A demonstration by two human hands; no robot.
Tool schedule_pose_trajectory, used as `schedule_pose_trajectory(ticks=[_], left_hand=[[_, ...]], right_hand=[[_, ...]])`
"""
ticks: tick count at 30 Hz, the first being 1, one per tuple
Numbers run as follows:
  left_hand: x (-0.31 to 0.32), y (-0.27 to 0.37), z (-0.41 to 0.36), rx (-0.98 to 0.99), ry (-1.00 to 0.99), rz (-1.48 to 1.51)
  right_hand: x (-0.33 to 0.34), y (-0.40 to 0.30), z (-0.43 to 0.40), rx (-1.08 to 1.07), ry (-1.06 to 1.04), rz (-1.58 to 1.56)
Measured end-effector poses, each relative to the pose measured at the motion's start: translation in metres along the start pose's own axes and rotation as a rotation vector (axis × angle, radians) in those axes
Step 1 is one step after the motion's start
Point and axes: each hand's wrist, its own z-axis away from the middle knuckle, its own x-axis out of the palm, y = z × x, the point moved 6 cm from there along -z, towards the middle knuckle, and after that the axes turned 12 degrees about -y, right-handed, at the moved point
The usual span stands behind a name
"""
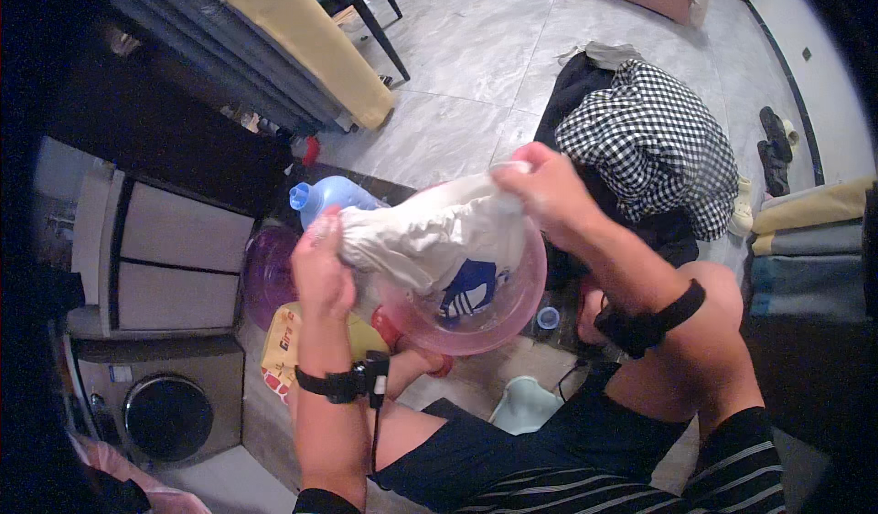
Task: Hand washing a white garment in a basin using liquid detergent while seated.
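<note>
A white garment with a dark blue printed patch is stretched between my two hands. My left hand grips one bunched end of it, and my right hand pinches the opposite edge. The cloth hangs above a translucent pink basin, its lower part with the blue patch over or inside the bowl; I cannot tell whether it touches the bottom. Just beyond my left hand lies an uncapped blue plastic bottle. A purple basin is partly hidden behind that hand.
A heap with a black-and-white checked cloth lies on the tiled floor at the right. A small blue cap sits beside the pink basin. A yellow bag and a front-loading washing machine are at the left. Shoes stand far right.
</note>
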Motion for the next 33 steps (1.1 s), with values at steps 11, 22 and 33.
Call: schedule_pose_trajectory(ticks=[11,22,33], left_hand=[[0.083,-0.019,0.026,-0.057,-0.219,0.053],[0.069,-0.025,0.028,-0.081,-0.194,0.019],[0.046,0.038,0.040,0.130,-0.315,0.344]], right_hand=[[0.100,-0.013,0.025,-0.114,-0.404,-0.328],[0.108,-0.028,0.045,-0.150,-0.757,-0.448],[0.059,-0.010,0.006,-0.015,-0.674,0.000]])
